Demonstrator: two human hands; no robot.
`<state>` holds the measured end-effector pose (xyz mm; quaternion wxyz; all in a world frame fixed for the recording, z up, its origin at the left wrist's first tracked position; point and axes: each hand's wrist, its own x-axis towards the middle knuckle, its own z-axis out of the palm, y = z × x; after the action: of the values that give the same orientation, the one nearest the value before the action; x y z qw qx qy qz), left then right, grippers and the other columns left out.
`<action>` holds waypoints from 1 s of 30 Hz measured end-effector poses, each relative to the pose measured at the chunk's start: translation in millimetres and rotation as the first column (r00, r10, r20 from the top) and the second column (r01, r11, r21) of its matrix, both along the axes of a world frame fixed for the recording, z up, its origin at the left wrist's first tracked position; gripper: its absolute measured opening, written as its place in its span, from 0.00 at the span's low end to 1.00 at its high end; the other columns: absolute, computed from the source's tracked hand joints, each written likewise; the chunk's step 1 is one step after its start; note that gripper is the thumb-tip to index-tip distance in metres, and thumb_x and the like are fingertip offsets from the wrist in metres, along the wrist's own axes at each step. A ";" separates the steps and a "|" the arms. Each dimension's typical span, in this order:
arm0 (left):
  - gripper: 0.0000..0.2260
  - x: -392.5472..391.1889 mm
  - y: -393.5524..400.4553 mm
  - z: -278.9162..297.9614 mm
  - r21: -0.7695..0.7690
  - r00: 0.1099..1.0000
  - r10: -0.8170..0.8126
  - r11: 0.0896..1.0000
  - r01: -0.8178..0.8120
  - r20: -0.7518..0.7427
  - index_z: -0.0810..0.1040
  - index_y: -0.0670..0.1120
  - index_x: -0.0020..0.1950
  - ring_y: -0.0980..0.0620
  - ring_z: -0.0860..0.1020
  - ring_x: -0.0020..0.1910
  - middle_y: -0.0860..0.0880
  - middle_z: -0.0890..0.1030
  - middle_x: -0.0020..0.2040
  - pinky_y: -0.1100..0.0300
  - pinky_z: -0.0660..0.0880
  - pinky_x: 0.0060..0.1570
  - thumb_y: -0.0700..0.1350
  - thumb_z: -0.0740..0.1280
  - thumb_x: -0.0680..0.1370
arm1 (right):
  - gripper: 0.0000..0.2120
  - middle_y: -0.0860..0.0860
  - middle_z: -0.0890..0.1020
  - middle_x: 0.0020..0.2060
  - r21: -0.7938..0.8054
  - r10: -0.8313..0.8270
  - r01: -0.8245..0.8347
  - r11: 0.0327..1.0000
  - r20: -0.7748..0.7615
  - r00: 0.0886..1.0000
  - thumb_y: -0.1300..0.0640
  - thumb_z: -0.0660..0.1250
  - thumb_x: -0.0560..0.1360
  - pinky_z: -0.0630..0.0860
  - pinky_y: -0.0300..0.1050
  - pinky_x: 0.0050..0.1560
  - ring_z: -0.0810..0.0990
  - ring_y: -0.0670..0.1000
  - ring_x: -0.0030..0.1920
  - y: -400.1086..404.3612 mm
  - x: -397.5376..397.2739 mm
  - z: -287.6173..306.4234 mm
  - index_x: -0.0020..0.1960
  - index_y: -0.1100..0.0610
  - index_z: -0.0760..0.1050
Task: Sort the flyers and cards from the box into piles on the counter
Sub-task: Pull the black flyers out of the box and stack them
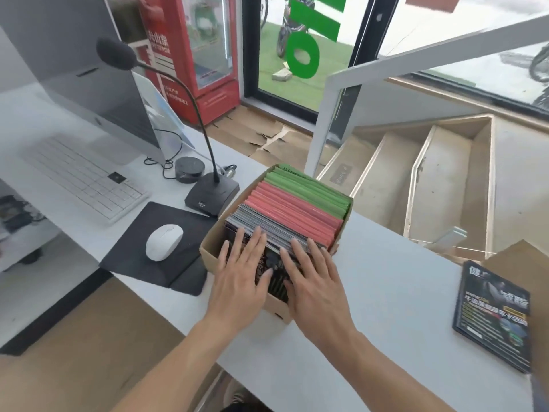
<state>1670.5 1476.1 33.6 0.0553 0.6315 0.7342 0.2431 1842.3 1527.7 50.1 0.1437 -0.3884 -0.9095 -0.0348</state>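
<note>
Three colour blocks: dark glossy printed flyers [252, 227] at the near end, salmon-red cards [297, 215] in the middle, green cards [315, 188] at the far end, all standing on edge in the open brown cardboard box [208, 248].
Box location: on the pale grey counter [371, 278], just beside the black mouse pad [166, 251] with the white mouse [164, 241], near the black gooseneck desk microphone [212, 194].
Left hand [240, 275]: your fingers lie straight and spread, flat on the dark flyers' top edges, gripping nothing.
Right hand [312, 278]: same, fingers straight on the dark flyers, close beside the left, thumbs nearly meeting.
Pile so far: one stack of dark flyers [494, 316] lies flat on the counter, well apart to the right.
Progress: early, I judge; box looks nearly full.
Handling: paper looks thin, light and glossy, so likely slippery and floppy singly, stiffer as a bundle.
Where to hold: pinch a batch at its top edges, thumb on one face and fingers on the other, and lift straight up.
Risk: loose sheets may fan out or slide; packed neighbours may drag along.
</note>
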 end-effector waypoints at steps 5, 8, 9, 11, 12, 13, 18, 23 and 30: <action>0.26 0.9 -10.8 -4.2 0.073 0.991 0.031 0.997 -0.041 0.129 0.64 0.47 0.79 0.54 0.50 0.82 0.54 0.59 0.81 0.47 0.54 0.79 0.53 0.60 0.82 | 0.28 0.51 0.79 0.61 0.052 0.042 -0.040 0.998 -0.039 0.998 0.63 0.72 0.69 0.68 0.49 0.64 0.74 0.56 0.63 -8.9 -4.4 4.3 0.69 0.54 0.75; 0.24 -2.8 -17.2 -7.5 0.102 0.985 0.029 0.994 -0.047 0.171 0.67 0.47 0.78 0.55 0.52 0.81 0.54 0.62 0.80 0.46 0.56 0.79 0.53 0.61 0.82 | 0.24 0.46 0.80 0.49 -0.046 0.043 -0.047 0.998 -0.095 0.995 0.65 0.70 0.72 0.73 0.45 0.50 0.77 0.51 0.49 -12.8 -10.4 4.5 0.67 0.52 0.74; 0.24 -3.9 -18.8 -7.8 0.108 0.983 0.025 0.993 -0.045 0.179 0.67 0.47 0.78 0.55 0.52 0.81 0.55 0.62 0.80 0.46 0.56 0.79 0.53 0.61 0.83 | 0.22 0.45 0.80 0.48 -0.086 0.030 -0.040 0.995 -0.107 0.994 0.64 0.69 0.74 0.74 0.44 0.48 0.78 0.50 0.47 -12.0 -11.8 4.8 0.66 0.52 0.73; 0.23 -5.3 -20.7 -7.9 0.114 0.981 0.018 0.993 -0.040 0.191 0.68 0.47 0.77 0.54 0.52 0.81 0.55 0.63 0.80 0.44 0.55 0.79 0.53 0.61 0.83 | 0.22 0.44 0.82 0.47 -0.146 -0.009 -0.006 0.989 -0.106 0.994 0.59 0.70 0.76 0.77 0.42 0.44 0.80 0.48 0.44 -9.2 -14.1 5.9 0.69 0.52 0.71; 0.23 -5.9 -21.5 -8.0 0.118 0.982 0.013 0.992 -0.036 0.188 0.68 0.47 0.77 0.54 0.52 0.81 0.54 0.63 0.80 0.44 0.55 0.78 0.52 0.61 0.83 | 0.23 0.43 0.82 0.46 -0.167 -0.017 0.002 0.986 -0.090 0.996 0.57 0.69 0.77 0.78 0.42 0.40 0.81 0.47 0.43 -8.0 -15.0 7.0 0.71 0.52 0.70; 0.23 -6.4 -22.4 -8.1 0.123 0.983 0.004 0.992 -0.026 0.183 0.68 0.47 0.77 0.53 0.52 0.81 0.54 0.63 0.80 0.43 0.55 0.78 0.52 0.62 0.83 | 0.23 0.43 0.82 0.46 -0.182 -0.016 0.004 0.983 -0.067 0.998 0.57 0.68 0.78 0.78 0.42 0.36 0.82 0.47 0.41 -7.2 -15.5 7.5 0.72 0.51 0.69; 0.28 -12.8 -23.3 5.9 0.191 0.957 -0.013 0.981 -0.045 0.289 0.63 0.47 0.80 0.52 0.51 0.82 0.55 0.61 0.81 0.39 0.58 0.77 0.47 0.67 0.81 | 0.27 0.41 0.84 0.50 -0.293 -0.075 0.033 0.956 -0.133 0.988 0.65 0.66 0.75 0.81 0.44 0.41 0.84 0.48 0.43 -7.2 -19.5 22.3 0.70 0.45 0.71; 0.43 -15.5 -12.7 48.1 0.244 0.800 0.123 0.915 -0.320 0.588 0.50 0.52 0.83 0.56 0.49 0.81 0.57 0.49 0.83 0.54 0.55 0.77 0.50 0.73 0.75 | 0.15 0.42 0.86 0.47 -0.699 -0.546 -0.016 0.715 -0.572 0.612 0.63 0.63 0.82 0.82 0.45 0.42 0.84 0.45 0.48 -11.0 8.2 54.6 0.58 0.44 0.79; 0.27 39.7 34.6 85.0 -0.045 0.216 0.034 0.998 0.045 0.976 0.67 0.57 0.73 0.54 0.83 0.57 0.56 0.83 0.59 0.54 0.78 0.56 0.49 0.73 0.76 | 0.10 0.56 0.86 0.49 -0.822 -0.824 -0.233 0.520 -0.554 0.119 0.63 0.62 0.81 0.83 0.52 0.40 0.85 0.55 0.44 -13.2 65.7 71.6 0.59 0.56 0.78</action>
<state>1710.2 1510.7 118.6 0.5234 0.3408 0.5429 0.5614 1908.0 1514.5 121.7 0.4768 -0.5401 -0.3910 0.5727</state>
